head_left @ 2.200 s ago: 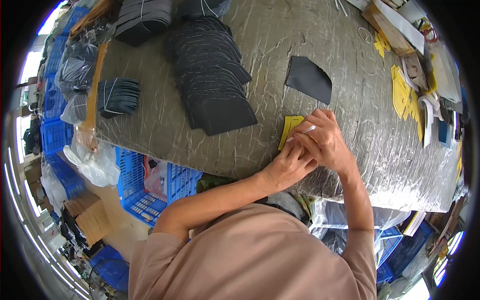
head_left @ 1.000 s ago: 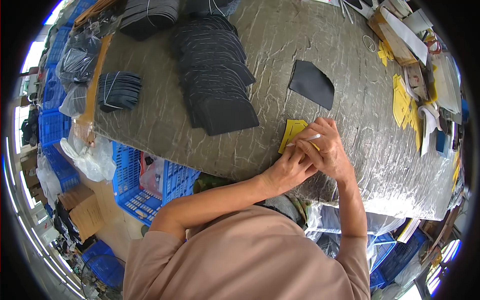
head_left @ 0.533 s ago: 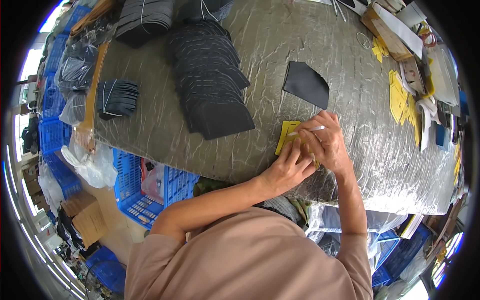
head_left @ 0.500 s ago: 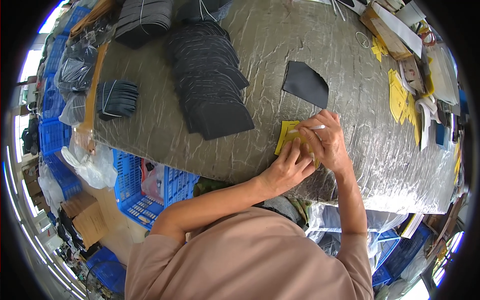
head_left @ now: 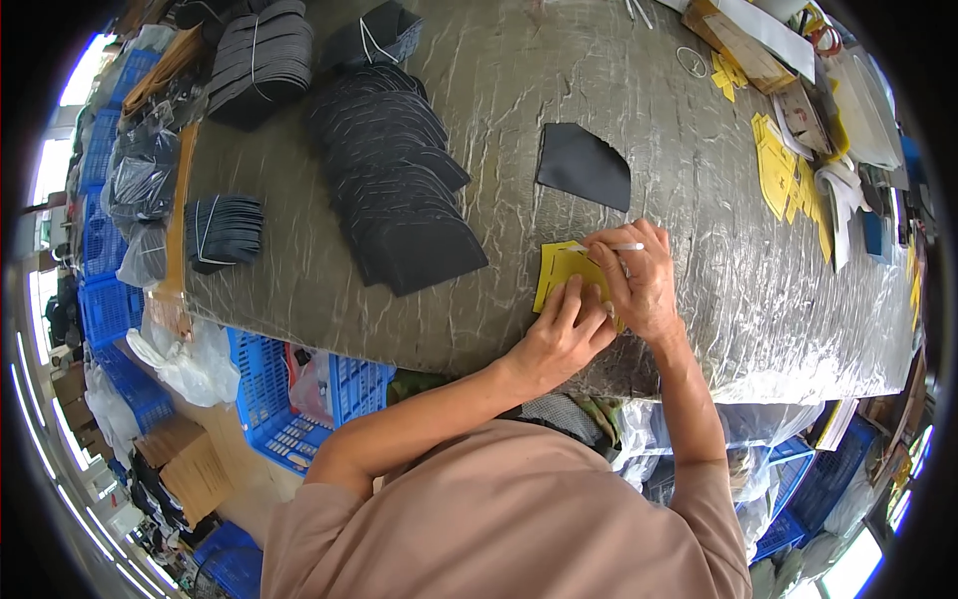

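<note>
A yellow template [head_left: 559, 263] with thin slits lies on the table near its front edge. My left hand [head_left: 559, 344] presses on it with fingers stretched out and spread. My right hand [head_left: 647, 285] grips a slim white pen [head_left: 627, 247], its tip touching down near the template's far edge. Whatever is under the template is hidden. Just beyond my hands a single dark, angular cut piece [head_left: 585, 167] lies flat.
Overlapping dark cut pieces [head_left: 419, 245] run down the table's left half. Tied bundles [head_left: 225, 232] lie farther left. Other yellow templates [head_left: 778, 170] and a cardboard box [head_left: 738, 45] are at the right. A blue crate [head_left: 264, 389] stands below the front edge.
The pen tip has moved toward the template's far edge, leaving more of the template uncovered. My left hand stays pressed on it. The whole view has shifted slightly.
</note>
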### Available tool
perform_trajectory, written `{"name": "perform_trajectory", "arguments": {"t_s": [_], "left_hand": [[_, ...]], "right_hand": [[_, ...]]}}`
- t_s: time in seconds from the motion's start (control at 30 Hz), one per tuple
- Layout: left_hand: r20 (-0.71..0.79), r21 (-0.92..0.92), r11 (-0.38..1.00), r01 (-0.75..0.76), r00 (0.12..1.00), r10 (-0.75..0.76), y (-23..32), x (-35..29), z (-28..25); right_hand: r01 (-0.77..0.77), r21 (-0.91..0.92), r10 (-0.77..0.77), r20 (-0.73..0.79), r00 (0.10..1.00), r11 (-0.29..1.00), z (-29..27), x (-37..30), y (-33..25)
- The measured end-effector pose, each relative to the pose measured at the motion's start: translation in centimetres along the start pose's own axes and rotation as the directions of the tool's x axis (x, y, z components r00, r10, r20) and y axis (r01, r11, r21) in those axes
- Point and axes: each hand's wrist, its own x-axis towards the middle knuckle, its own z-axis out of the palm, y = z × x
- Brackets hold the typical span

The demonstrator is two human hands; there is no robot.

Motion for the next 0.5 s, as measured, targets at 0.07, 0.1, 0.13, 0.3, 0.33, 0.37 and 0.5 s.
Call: {"name": "perform_trajectory", "arguments": {"t_s": [0.07, 0.1, 0.13, 0.3, 0.33, 0.37, 0.5], "left_hand": [[-0.009, 0.001, 1.0, 0.0, 1.0, 0.0, 0.0, -0.1, 0.2], [-0.019, 0.004, 1.0, 0.005, 1.0, -0.005, 0.0, 0.0, 0.2], [-0.019, 0.001, 1.0, 0.001, 1.0, -0.001, 0.0, 0.0, 0.2], [-0.002, 0.013, 1.0, -0.005, 1.0, 0.005, -0.1, 0.3, -0.3], [-0.003, 0.01, 1.0, -0.011, 1.0, 0.011, -0.2, 0.2, -0.3], [-0.006, -0.001, 1.0, -0.008, 1.0, 0.007, -0.2, 0.2, -0.3], [0.003, -0.036, 0.999, -0.012, 1.0, 0.012, -0.3, 0.3, -0.3]], "right_hand": [[0.028, -0.024, -0.028, 0.021, 0.999, 0.999, -0.1, -0.1, 0.0], [0.061, -0.045, -0.059, 0.047, 0.997, 0.997, -0.2, -0.2, 0.1], [0.053, -0.062, -0.05, 0.058, 0.997, 0.997, -0.6, -0.3, -0.1], [0.059, -0.149, -0.056, 0.019, 0.998, 0.987, -2.1, -1.6, 0.1], [0.052, -0.157, -0.05, 0.02, 0.999, 0.986, -2.3, -1.9, 0.1], [0.048, -0.161, -0.046, 0.016, 0.999, 0.986, -2.5, -2.1, 0.0], [0.021, -0.191, -0.021, 0.002, 1.0, 0.981, -3.5, -3.5, -0.3]]}}
